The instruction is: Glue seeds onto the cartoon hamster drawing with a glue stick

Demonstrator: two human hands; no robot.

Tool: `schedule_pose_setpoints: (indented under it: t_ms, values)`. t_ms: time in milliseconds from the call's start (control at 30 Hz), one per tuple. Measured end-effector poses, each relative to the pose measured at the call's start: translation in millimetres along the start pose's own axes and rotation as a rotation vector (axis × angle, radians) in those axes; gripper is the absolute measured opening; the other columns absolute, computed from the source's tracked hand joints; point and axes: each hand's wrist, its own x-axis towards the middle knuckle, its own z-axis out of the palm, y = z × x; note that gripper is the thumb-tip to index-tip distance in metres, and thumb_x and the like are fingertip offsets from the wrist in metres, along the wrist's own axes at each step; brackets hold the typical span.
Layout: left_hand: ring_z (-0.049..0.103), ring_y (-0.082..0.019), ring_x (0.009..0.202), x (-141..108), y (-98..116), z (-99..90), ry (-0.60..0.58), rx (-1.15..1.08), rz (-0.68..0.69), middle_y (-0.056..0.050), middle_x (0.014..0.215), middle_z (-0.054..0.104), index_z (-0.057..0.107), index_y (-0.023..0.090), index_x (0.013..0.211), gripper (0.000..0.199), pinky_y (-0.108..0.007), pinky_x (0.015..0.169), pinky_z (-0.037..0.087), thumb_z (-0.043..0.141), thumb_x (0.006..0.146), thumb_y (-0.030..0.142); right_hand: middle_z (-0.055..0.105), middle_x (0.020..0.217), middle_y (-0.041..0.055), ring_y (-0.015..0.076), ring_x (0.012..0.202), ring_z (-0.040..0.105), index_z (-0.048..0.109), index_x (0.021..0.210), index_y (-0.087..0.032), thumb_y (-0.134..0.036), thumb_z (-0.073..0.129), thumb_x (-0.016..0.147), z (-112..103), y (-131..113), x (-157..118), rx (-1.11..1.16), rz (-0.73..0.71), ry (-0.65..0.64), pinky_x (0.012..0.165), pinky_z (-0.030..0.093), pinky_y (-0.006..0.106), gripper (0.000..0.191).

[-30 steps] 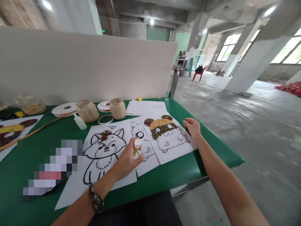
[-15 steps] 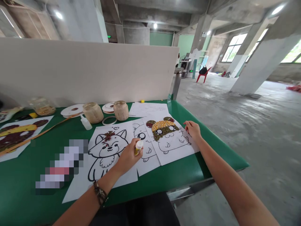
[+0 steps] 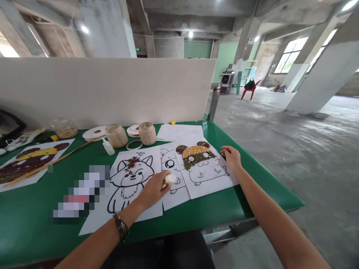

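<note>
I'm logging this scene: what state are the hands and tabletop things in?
Left hand: closed
Yellow-and-white tube: in left hand, tilted
Right hand: curled, grip unclear
Hamster drawing: partly filled with grains
Middle drawing: overlapped, outline only
Fox drawing: mostly unfilled, clump on forehead
Jars: upright
Brown strip: stretched out

Getting soft, fairly bright, even light over the green table (image 3: pixel 269 190). Drawing daylight from the window (image 3: pixel 291 56) at upper right, burning out to white in its panes. Adding small glaring ceiling lamps (image 3: pixel 191 34). Catching a pale sheen on the concrete floor (image 3: pixel 252 119). Sinking to near black below the table's front edge. Tilting the right-hand pillar (image 3: pixel 322 74) through wide-angle distortion. Softening around the white-capped tube (image 3: pixel 169 179). Hiding a patch at left under coarse pixel blocks (image 3: pixel 84 190). Losing fine detail in the background.
</note>
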Motion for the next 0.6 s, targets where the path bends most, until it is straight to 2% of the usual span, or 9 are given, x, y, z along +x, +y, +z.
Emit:
schedule_pose_setpoints:
  t_ms: [100,233,300,433,500,600]
  values:
    - [0.053,-0.021,0.083,-3.0,1.6,1.5,-0.054,0.050,0.109,-0.008,0.091,0.058,0.044,0.017,0.092,0.015,-0.035,0.075,0.042,0.040,0.078,0.015,0.055,0.111,0.0069,0.0163,0.094,0.056,0.052,0.109,-0.016,-0.032,0.048,0.086,0.0,-3.1,0.7,-0.084,-0.055,0.056,0.080,0.048,0.037,0.028]
    - [0.051,-0.019,0.078,-2.5,9.3,2.9,-0.147,0.087,0.221,-0.005,0.085,0.057,0.044,0.018,0.087,0.015,-0.032,0.073,0.041,0.044,0.075,0.010,0.061,0.092,0.0069,0.0166,0.084,0.057,0.061,0.087,-0.014,-0.016,0.046,0.081,5.2,-8.1,0.2,-0.184,-0.135,0.092,0.080,0.046,0.035,0.016]
    - [0.050,-0.017,0.071,1.0,12.4,3.0,-0.206,0.086,0.268,-0.001,0.078,0.056,0.044,0.020,0.083,0.015,-0.029,0.071,0.041,0.047,0.072,0.010,0.062,0.084,0.0073,0.0191,0.083,0.057,0.062,0.079,-0.016,-0.010,0.043,0.075,8.2,-9.3,-2.6,-0.233,-0.173,0.097,0.082,0.044,0.036,0.021]
    - [0.047,-0.015,0.066,8.9,12.8,1.0,-0.286,0.052,0.332,-0.001,0.075,0.055,0.042,0.019,0.081,0.012,-0.026,0.066,0.040,0.047,0.076,0.011,0.064,0.082,0.0085,0.0227,0.085,0.057,0.063,0.078,-0.017,-0.010,0.039,0.067,10.0,-9.3,-12.1,-0.330,-0.219,0.071,0.080,0.042,0.037,0.028]
    - [0.047,-0.014,0.065,11.4,9.0,1.6,-0.290,-0.034,0.321,0.000,0.076,0.056,0.041,0.020,0.081,0.018,-0.024,0.063,0.040,0.049,0.072,0.007,0.064,0.085,0.0083,0.0228,0.083,0.057,0.063,0.080,-0.019,-0.012,0.038,0.066,9.4,-9.6,-14.4,-0.366,-0.218,0.048,0.076,0.042,0.036,0.029]
    - [0.050,-0.014,0.063,14.4,-2.4,8.7,-0.148,-0.096,0.269,-0.001,0.073,0.057,0.039,0.020,0.080,0.021,-0.022,0.057,0.039,0.051,0.067,0.008,0.065,0.086,0.0065,0.0222,0.078,0.058,0.063,0.077,-0.022,-0.017,0.038,0.065,9.3,-11.4,-9.2,-0.413,-0.213,0.047,0.067,0.042,0.033,0.029]
